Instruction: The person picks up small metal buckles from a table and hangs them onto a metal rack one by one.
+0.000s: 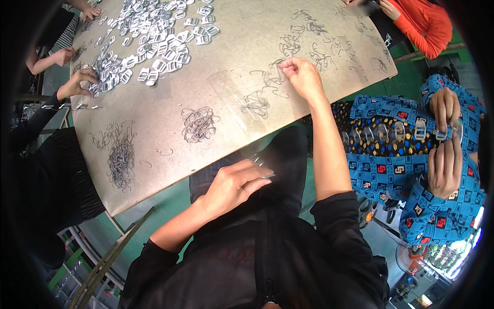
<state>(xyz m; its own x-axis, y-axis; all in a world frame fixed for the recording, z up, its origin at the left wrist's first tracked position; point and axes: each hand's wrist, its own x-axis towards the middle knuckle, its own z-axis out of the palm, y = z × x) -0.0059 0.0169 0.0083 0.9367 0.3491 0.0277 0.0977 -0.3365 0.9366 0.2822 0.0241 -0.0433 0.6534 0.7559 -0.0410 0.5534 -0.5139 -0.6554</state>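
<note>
My left hand (234,181) is closed over my lap, just off the table's near edge. Between its thumb and fingers sits a shiny metal piece (268,176), mostly hidden and blurred. My right hand (302,77) reaches out over the table, thumb and forefinger pinched together at a thin bent wire. Loose wires (271,78) lie scattered beside those fingertips. Closer to me are a small heap of wires (256,105) and a denser tangle (200,124).
The brown-covered table (170,98) carries a large spread of silvery metal buckles (154,44) at far left and a dark wire heap (121,165) at near left. A co-worker's hands (443,139) handle buckles at right. Other people's hands work along the left and far edges.
</note>
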